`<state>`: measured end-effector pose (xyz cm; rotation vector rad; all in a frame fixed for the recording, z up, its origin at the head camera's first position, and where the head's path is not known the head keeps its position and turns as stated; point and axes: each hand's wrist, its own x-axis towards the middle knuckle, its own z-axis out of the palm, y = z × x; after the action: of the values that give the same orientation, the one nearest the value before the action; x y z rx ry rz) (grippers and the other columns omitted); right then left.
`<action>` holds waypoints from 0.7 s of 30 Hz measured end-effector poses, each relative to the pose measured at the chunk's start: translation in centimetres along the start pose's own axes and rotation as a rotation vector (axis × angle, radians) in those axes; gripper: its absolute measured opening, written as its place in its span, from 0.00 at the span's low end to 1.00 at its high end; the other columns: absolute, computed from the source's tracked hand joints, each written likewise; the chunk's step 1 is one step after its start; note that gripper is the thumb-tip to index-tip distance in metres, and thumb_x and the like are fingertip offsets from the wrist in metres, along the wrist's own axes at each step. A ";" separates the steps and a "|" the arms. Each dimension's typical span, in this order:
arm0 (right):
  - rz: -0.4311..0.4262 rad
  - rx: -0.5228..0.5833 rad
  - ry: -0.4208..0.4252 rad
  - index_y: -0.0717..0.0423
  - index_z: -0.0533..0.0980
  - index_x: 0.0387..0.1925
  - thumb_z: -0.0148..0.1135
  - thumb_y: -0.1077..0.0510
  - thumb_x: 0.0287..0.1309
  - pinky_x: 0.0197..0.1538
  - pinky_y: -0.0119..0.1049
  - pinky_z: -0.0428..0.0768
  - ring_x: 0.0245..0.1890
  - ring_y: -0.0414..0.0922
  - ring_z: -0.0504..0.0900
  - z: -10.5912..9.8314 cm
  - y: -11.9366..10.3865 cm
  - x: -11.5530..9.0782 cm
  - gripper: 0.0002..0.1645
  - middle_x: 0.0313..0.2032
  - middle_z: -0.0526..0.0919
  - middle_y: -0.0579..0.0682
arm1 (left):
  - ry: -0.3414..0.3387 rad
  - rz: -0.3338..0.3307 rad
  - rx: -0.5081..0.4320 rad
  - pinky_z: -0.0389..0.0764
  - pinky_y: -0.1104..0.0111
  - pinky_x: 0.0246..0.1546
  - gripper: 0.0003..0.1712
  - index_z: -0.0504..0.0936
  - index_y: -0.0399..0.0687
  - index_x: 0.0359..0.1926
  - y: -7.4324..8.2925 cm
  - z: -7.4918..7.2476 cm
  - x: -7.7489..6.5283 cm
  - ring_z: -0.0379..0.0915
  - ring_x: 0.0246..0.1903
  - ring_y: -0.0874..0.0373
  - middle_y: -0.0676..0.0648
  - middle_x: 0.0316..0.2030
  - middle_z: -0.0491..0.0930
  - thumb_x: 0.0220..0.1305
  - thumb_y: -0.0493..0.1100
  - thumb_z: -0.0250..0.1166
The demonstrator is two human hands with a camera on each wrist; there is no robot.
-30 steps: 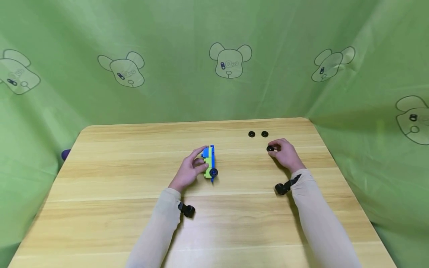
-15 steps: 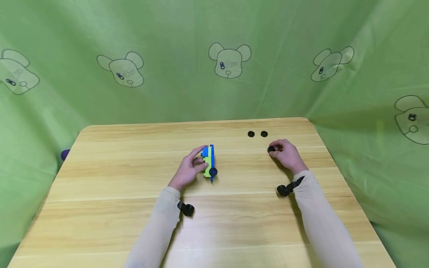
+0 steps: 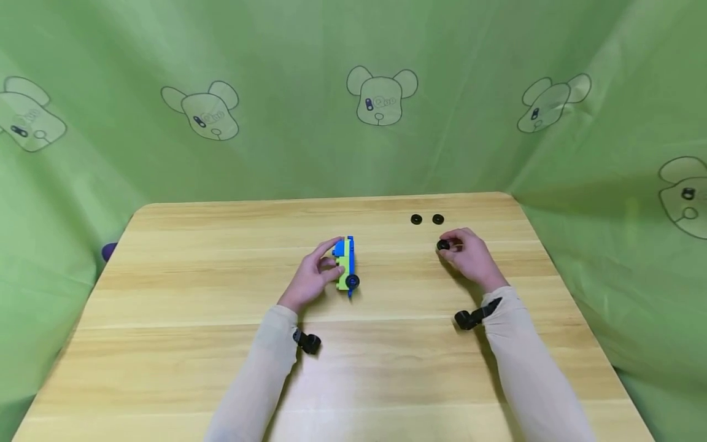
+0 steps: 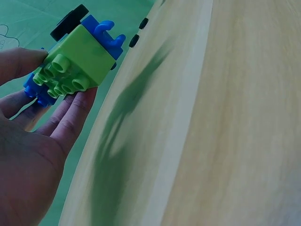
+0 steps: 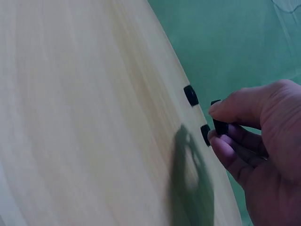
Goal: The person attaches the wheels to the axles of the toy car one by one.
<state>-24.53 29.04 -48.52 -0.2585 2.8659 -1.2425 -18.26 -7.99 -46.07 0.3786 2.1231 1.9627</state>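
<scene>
My left hand (image 3: 310, 281) grips a toy car (image 3: 345, 265) built from lime-green and blue blocks. It is tipped on its side, so its green studs (image 4: 60, 63) face the palm in the left wrist view. A black wheel (image 3: 352, 282) sits at the car's near end, beside a blue hook (image 4: 109, 34). Between thumb and fingertips, my right hand (image 3: 469, 255) pinches a loose black wheel (image 3: 443, 244), held above the table and partly hidden by the thumb in the right wrist view. Two more black wheels, a left one (image 3: 417, 219) and a right one (image 3: 438, 219), lie flat beyond this hand.
The wooden table (image 3: 381, 368) has rounded far corners. A green curtain (image 3: 298, 147) with bear-head outlines hangs around its far side and both flanks. Something purple (image 3: 109, 251) shows past the left edge. A small black camera is strapped to each wrist.
The right hand and its wheel have shifted slightly left over the last half second. The left hand keeps its hold on the toy car, almost still. The two lying wheels stay put.
</scene>
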 end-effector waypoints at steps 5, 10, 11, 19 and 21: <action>-0.023 0.037 -0.005 0.70 0.75 0.52 0.67 0.68 0.57 0.53 0.45 0.79 0.45 0.54 0.77 0.1 -0.9 -0.4 0.21 0.48 0.73 0.60 | -0.025 -0.024 -0.006 0.80 0.63 0.48 0.40 0.57 0.43 0.75 0.1 0.0 0.0 0.73 0.49 0.42 0.33 0.54 0.70 0.65 0.28 0.61; -0.036 0.037 -0.004 0.70 0.75 0.52 0.67 0.69 0.56 0.53 0.37 0.79 0.45 0.52 0.77 0.2 -1.7 -0.6 0.21 0.48 0.73 0.58 | -0.031 -0.010 -0.010 0.81 0.63 0.48 0.39 0.58 0.43 0.74 0.0 0.1 0.1 0.73 0.48 0.42 0.34 0.55 0.69 0.65 0.28 0.61; -0.037 0.037 -0.006 0.70 0.75 0.52 0.67 0.69 0.56 0.53 0.37 0.79 0.45 0.52 0.77 0.3 -1.9 -0.6 0.21 0.48 0.73 0.58 | -0.029 -0.004 -0.008 0.81 0.63 0.48 0.39 0.58 0.43 0.74 -0.1 0.1 0.1 0.73 0.48 0.42 0.34 0.55 0.69 0.65 0.28 0.61; -0.081 0.039 -0.026 0.72 0.75 0.52 0.66 0.73 0.54 0.55 0.45 0.79 0.45 0.54 0.77 0.5 -3.2 -1.1 0.22 0.47 0.74 0.60 | -0.045 -0.003 -0.009 0.81 0.62 0.47 0.39 0.57 0.41 0.74 -0.5 0.1 0.4 0.72 0.49 0.39 0.31 0.58 0.67 0.65 0.27 0.61; -0.090 0.041 -0.033 0.71 0.75 0.52 0.66 0.73 0.54 0.56 0.47 0.78 0.45 0.54 0.76 0.6 -3.5 -1.2 0.22 0.47 0.74 0.60 | -0.041 -0.009 -0.014 0.81 0.60 0.48 0.40 0.57 0.43 0.75 -1.2 0.0 0.6 0.73 0.48 0.40 0.30 0.56 0.68 0.65 0.27 0.61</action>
<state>-22.79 26.46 -46.41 -0.4073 2.8265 -1.2970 -18.90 -7.82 -47.30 0.4020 2.0810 1.9470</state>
